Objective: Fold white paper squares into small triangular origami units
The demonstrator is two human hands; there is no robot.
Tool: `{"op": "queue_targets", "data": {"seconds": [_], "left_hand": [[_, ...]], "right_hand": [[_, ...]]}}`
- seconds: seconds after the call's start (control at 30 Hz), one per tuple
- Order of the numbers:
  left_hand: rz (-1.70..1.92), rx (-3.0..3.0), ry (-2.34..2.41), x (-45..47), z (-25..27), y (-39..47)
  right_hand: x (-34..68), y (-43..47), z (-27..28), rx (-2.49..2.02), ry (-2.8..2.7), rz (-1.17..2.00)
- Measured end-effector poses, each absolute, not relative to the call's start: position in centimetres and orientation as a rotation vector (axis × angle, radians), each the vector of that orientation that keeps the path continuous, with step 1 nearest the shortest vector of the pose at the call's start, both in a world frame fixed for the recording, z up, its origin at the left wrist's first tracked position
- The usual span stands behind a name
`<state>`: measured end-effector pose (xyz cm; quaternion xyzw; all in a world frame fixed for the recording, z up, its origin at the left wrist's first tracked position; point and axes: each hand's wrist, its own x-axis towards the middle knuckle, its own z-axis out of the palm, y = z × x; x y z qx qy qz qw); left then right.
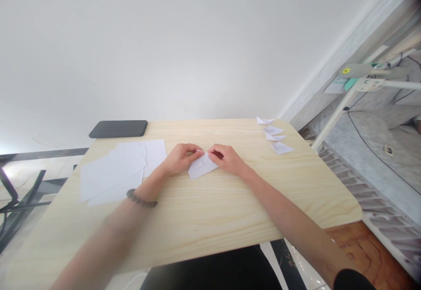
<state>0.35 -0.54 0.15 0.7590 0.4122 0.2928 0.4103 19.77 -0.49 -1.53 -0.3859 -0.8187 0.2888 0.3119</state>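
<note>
Between my hands, over the middle of the table, is a small folded sheet of white paper (pixel 201 169) with creases and a flap on it. My left hand (pixel 183 157) pinches its upper left edge between thumb and fingers. At its upper right edge, my right hand (pixel 226 157) closes thumb and fingertips on the same paper. The two hands are close together, and their fingertips partly cover the paper's top. A dark beaded bracelet (pixel 142 198) circles my left wrist.
Loose white sheets (pixel 115 171) overlap on the table's left side. Behind them lies a dark phone (pixel 119 128). Several small folded paper pieces (pixel 282 148) form a row at the far right of the wooden table (pixel 230 220). A white metal frame (pixel 338 110) stands beyond the right edge.
</note>
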Motion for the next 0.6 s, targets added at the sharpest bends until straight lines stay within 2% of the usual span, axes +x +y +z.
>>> {"op": "queue_targets", "data": {"seconds": [0.4, 0.6], "left_hand": [[0.770, 1.821, 0.964, -0.5, -0.2, 0.1], [0.684, 1.946, 0.947, 0.0, -0.1, -0.2]], "right_hand": [[22.3, 0.1, -0.1, -1.077, -2.329, 1.040], [21.1, -0.5, -0.3, -1.074, -2.374, 1.001]]}}
